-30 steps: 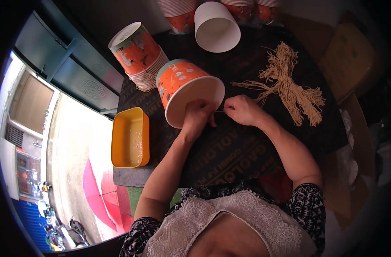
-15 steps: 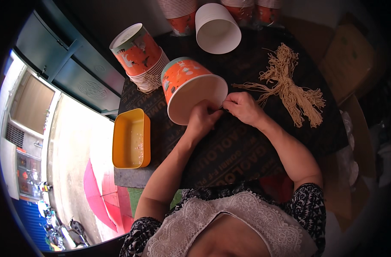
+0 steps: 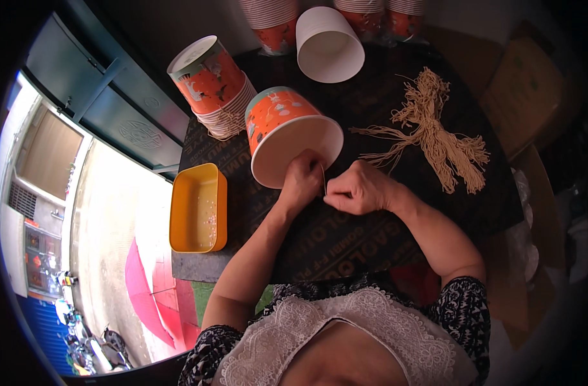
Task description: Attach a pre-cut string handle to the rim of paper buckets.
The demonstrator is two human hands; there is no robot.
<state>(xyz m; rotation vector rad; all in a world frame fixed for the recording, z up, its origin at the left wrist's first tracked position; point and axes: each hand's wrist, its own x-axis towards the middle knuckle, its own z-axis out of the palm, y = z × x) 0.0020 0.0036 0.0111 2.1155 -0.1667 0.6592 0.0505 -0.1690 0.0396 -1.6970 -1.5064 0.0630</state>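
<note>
An orange paper bucket [image 3: 282, 109] with a green base band and white figures lies tilted on the table, its white mouth toward me. My left hand [image 3: 302, 179] reaches over the near rim, its closed fingers partly hidden inside the mouth. A thin beige cord [image 3: 324, 179] runs from those fingertips to my right hand [image 3: 359, 188], which is closed in a pinch just outside the rim. How the cord meets the bucket wall is hidden by my fingers. Right of my hands lies a bundle of loose beige cords [image 3: 432, 132], some strands trailing toward the bucket.
A stack of orange buckets [image 3: 213, 87] with cords at its rims stands left. A white bucket [image 3: 330, 46] lies behind, before more stacks [image 3: 273, 26]. The yellow tub [image 3: 198, 209] holding small bits sits near the left edge of the dark table [image 3: 345, 248].
My right hand has moved down and toward me from the bucket's rim, drawing the cord, and has turned knuckles up. The left hand and the bucket have barely moved.
</note>
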